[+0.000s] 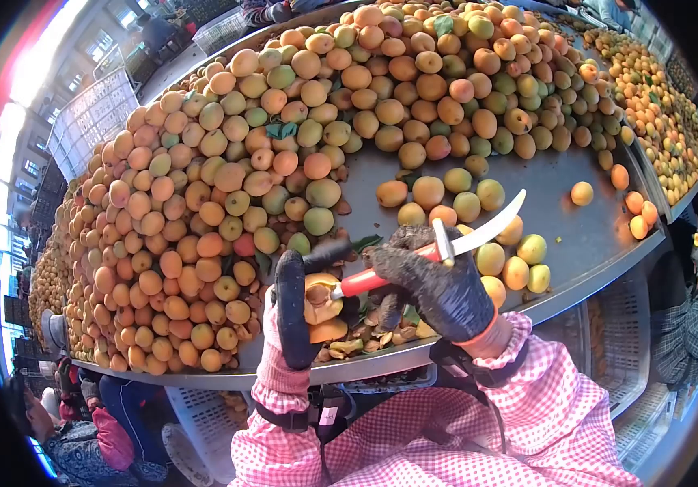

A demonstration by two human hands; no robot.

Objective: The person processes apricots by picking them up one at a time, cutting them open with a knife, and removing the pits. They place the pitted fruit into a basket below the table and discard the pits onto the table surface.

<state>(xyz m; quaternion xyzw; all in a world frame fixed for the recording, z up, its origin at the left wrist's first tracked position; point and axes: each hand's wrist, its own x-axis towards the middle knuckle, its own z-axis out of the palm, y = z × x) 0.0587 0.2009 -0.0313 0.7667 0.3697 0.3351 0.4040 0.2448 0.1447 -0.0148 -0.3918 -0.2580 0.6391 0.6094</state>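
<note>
My left hand (290, 304), in a dark glove, is closed around a cut-open apricot (316, 307) with its hollow facing right. My right hand (446, 284), in a dirty dark glove, grips a red-handled knife (363, 282). Its curved pale blade (491, 226) points up and right, away from the fruit. At the handle's other end, a short metal tip reaches the apricot's opening. An orange apricot piece (329, 330) shows just below the held fruit. Cut scraps and pits (373, 337) lie under my hands near the table edge.
A large apricot heap (203, 203) covers the metal table (527, 183) ahead and left. Several loose apricots (515, 272) lie right of my hands. White crates (621, 341) stand below the rim. Another person (694, 325) is at right, and others are at lower left.
</note>
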